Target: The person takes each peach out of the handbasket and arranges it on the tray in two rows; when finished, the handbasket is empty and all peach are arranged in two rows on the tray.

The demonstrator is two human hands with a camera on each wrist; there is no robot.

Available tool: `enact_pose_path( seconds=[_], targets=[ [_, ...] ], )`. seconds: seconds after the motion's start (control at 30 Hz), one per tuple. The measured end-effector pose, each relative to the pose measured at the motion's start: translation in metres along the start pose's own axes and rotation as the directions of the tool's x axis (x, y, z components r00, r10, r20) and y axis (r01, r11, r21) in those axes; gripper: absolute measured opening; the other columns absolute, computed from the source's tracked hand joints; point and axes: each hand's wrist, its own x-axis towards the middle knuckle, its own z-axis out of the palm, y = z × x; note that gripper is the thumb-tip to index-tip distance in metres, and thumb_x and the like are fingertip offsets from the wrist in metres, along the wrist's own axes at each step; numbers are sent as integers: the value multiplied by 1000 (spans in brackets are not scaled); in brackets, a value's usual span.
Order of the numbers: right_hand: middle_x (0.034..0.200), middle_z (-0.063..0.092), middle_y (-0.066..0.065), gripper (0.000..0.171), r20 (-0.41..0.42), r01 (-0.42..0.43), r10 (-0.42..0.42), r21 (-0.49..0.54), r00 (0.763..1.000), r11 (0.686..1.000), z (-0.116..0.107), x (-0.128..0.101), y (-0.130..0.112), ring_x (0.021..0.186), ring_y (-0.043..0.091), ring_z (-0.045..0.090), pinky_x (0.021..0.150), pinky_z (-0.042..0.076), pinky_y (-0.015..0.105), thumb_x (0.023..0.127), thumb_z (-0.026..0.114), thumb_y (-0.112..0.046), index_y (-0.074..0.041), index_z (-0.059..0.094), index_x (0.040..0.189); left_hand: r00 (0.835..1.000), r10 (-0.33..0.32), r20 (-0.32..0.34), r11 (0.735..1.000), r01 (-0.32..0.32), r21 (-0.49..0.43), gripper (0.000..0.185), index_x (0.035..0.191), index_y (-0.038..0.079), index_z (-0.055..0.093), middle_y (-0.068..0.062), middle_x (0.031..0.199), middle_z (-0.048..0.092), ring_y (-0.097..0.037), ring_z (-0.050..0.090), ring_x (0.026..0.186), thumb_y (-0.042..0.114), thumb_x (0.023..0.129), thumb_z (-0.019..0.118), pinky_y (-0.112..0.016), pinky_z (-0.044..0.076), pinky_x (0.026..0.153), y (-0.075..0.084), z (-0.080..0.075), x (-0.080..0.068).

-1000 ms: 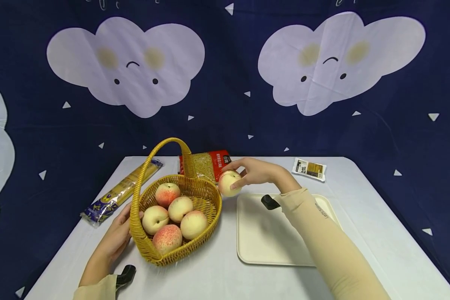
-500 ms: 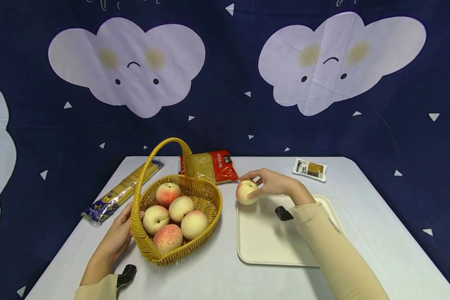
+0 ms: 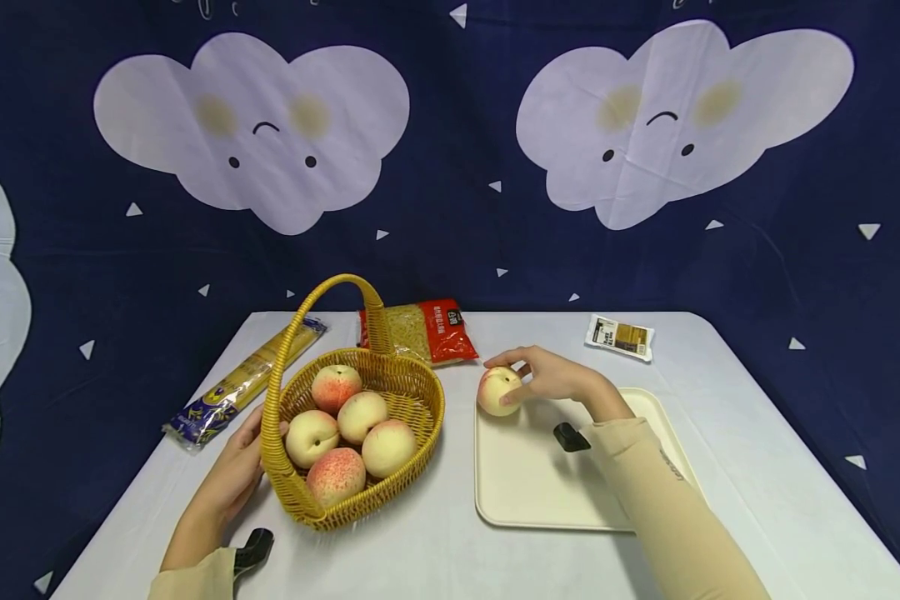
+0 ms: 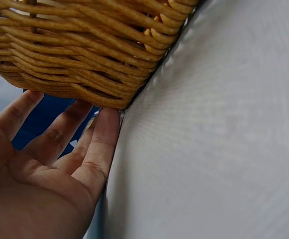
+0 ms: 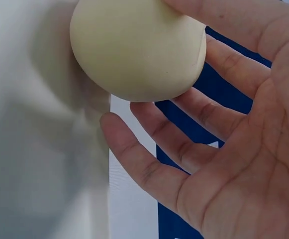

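Over the back left corner of the cream tray [image 3: 555,492], my right hand [image 3: 558,379] holds a pale peach [image 3: 498,392] with a pinkish side. In the right wrist view the thumb lies against the peach [image 5: 134,55], with fingers on its other side and the little finger extended off it. My left hand [image 3: 228,471] is at the left side of a yellow wicker basket [image 3: 412,387], its thumb tip showing at the rim beside the handle. In the left wrist view, fingertips touch the lower basket wall [image 4: 84,55]. Several peaches [image 3: 362,418] lie inside the basket.
Behind the basket lies a red bag of pasta [image 3: 420,332]. A long pack of noodles [image 3: 243,383] slants at the left. At the back right is a small food packet [image 3: 619,337]. The basket's tall handle [image 3: 277,383] arches above the white table [image 3: 450,558].
My right hand has carried the peach rightward and down, from beside the basket's right rim to the tray's back left corner. My left hand and the basket have stayed put.
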Motion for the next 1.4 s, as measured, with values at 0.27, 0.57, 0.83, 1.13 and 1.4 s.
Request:
enact_pose_path(
  seconds=[0.27,0.57,0.83,1.13,1.4],
  targets=[
    [143,70,12,69,-21,-28,28,2,999,1000,4,0,3,114,30,65,109,47,60,86,89,-18,-4,63,148,1000,7,-1,1000,-7,5,65,169,9,25,10,144,46,8,55,121,27,114,54,-13,50,96,-1,0,0],
    [147,64,19,69,-58,-22,26,62,998,998,9,2,16,122,34,66,109,50,54,88,87,-21,-2,59,149,1000,6,0,1000,-6,0,65,169,9,25,6,147,43,9,54,122,26,114,54,-12,49,96,0,1,1],
    [145,64,21,72,-63,-18,25,107,998,994,12,-1,25,127,36,65,113,48,57,92,84,-24,-1,54,153,1000,-7,0,1000,7,7,64,170,10,24,3,150,41,9,52,122,26,114,53,-12,48,96,2,1,0],
    [140,67,20,72,-62,-21,28,106,998,994,11,-1,25,120,29,67,103,50,41,90,85,-23,-1,55,152,1000,-10,4,1000,10,8,66,170,11,24,2,152,40,9,52,122,28,114,54,-12,49,97,2,1,0],
    [134,70,19,65,-93,-11,24,140,995,990,17,-1,26,120,30,66,105,51,44,88,87,-18,-4,60,145,1000,-12,9,1000,12,20,65,169,11,25,3,149,43,7,54,121,30,114,54,-13,49,96,2,0,0]
  ],
)
